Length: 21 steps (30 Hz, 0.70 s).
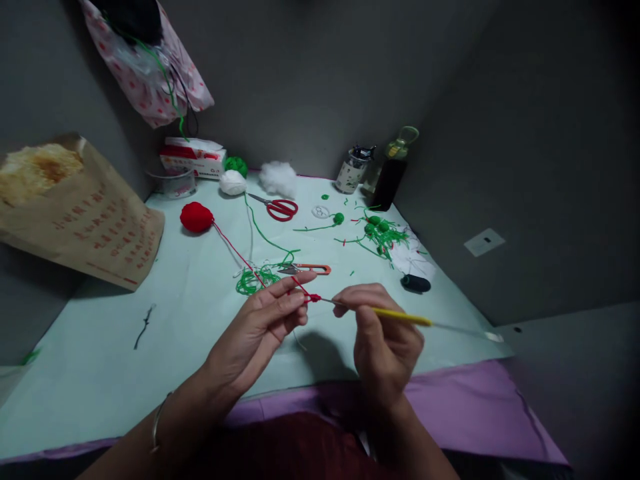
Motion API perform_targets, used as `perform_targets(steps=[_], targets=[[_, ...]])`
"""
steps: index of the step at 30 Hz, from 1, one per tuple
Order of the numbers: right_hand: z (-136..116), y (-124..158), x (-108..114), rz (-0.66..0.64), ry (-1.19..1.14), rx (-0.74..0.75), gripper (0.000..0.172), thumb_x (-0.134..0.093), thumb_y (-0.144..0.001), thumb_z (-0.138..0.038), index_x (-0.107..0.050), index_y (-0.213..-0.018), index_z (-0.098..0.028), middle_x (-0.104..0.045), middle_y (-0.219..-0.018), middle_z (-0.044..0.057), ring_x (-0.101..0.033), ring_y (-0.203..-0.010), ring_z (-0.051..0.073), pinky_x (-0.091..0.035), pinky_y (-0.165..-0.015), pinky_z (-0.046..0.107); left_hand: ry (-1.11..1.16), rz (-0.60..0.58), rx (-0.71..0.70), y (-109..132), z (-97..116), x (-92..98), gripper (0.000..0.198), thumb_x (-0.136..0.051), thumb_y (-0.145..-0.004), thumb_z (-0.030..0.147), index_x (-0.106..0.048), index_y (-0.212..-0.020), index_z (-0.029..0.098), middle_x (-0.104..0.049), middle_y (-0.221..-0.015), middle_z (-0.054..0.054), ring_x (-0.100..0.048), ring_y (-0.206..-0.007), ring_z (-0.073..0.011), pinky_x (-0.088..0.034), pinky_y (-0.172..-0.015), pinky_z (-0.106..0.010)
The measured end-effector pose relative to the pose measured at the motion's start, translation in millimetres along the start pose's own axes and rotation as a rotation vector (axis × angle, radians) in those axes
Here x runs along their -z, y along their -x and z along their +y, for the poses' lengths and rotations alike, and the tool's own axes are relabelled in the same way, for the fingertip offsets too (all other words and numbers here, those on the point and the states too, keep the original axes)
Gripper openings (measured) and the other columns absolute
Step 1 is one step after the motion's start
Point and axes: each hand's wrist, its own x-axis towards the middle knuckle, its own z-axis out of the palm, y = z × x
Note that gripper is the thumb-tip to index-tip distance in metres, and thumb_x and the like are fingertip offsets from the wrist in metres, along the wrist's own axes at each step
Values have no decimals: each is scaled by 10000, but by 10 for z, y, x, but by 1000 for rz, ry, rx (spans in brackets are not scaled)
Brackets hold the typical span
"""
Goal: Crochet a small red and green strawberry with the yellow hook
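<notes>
Between thumb and fingers, my left hand (267, 317) pinches a small piece of red crochet work (314, 298), with red yarn (233, 248) running over the index finger. That strand leads back to a red yarn ball (197, 217) at the left. My right hand (383, 333) is closed around the yellow handle of a crochet hook (403, 316). Its thin metal tip reaches the red stitches. Just beyond my left fingers lie orange thread snips (315, 269) and a tangle of green yarn (255, 280).
Red-handled scissors (281, 209), white stuffing (278, 179) and a white yarn ball (233, 182) lie farther back. Green crocheted pieces (377, 227) are at the right, near a bottle (390, 177) and a cup (351, 172). A brown paper bag (110, 227) leans at the left.
</notes>
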Motion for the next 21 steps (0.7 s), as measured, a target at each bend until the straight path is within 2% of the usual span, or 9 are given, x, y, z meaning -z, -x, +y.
perform_targets(steps=[3, 7, 9, 11, 13, 15, 17, 21], targets=[[17, -53, -7, -30, -143, -116, 194, -565, -1007, -223, -754, -969, -246, -717, -879, 41, -660, -785, 177, -556, -685, 336, -71, -20, -79, 11, -5, -18, 332, -816, -818, 188, -802, -1149, 212, -694, -884, -22, -557, -728, -105, -472, -742, -209], [11, -55, -14, -85, -83, -110, 186, -586, -1001, -200, -759, -1029, -262, -750, -937, 37, -693, -881, 184, -582, -761, 347, -195, -51, -132, 24, -23, -35, 304, -803, -834, 214, -812, -1137, 237, -743, -953, -40, -583, -803, -142, -473, -824, -260], [-8, -30, -14, -89, -36, -51, 220, -579, -997, -154, -751, -1061, -275, -747, -933, 29, -695, -865, 176, -592, -754, 344, -222, -15, -142, 17, -25, -39, 279, -808, -839, 245, -819, -1117, 238, -750, -955, -37, -591, -814, -144, -463, -856, -270], [-30, 7, -15, -115, 116, 67, 279, -597, -975, -111, -742, -1134, -289, -743, -980, 38, -702, -892, 181, -604, -767, 353, -198, 25, -148, 2, -29, -49, 297, -831, -821, 263, -817, -1117, 235, -743, -904, -26, -592, -798, -139, -459, -850, -269], [-44, 45, -18, -146, 319, 190, 359, -635, -944, -92, -728, -1216, -309, -739, -1077, 60, -711, -958, 206, -615, -800, 375, -124, 41, -122, -15, -36, -62, 351, -864, -785, 274, -811, -1127, 223, -729, -849, -22, -595, -790, -140, -465, -819, -261], [-41, 67, -19, -149, 419, 252, 389, -650, -931, -94, -727, -1237, -322, -735, -1121, 70, -714, -987, 221, -622, -810, 384, -44, 31, -62, -31, -43, -65, 377, -884, -756, 277, -812, -1117, 196, -734, -876, -39, -599, -794, -141, -478, -787, -249], [-23, 64, -15, -108, 335, 215, 368, -621, -943, -92, -732, -1215, -312, -741, -1065, 62, -713, -948, 213, -621, -780, 377, 7, 27, -7, -44, -42, -51, 355, -884, -749, 242, -820, -1091, 173, -735, -907, -50, -590, -763, -122, -489, -754, -225], [27, 14, 1, 53, -2, -23, 241, -571, -979, -128, -762, -1048, -258, -716, -883, 39, -659, -765, 173, -566, -660, 333, 32, 68, -5, -56, -13, 1, 288, -861, -756, 154, -832, -1042, 147, -703, -843, -31, -563, -696, -84, -499, -704, -177]])
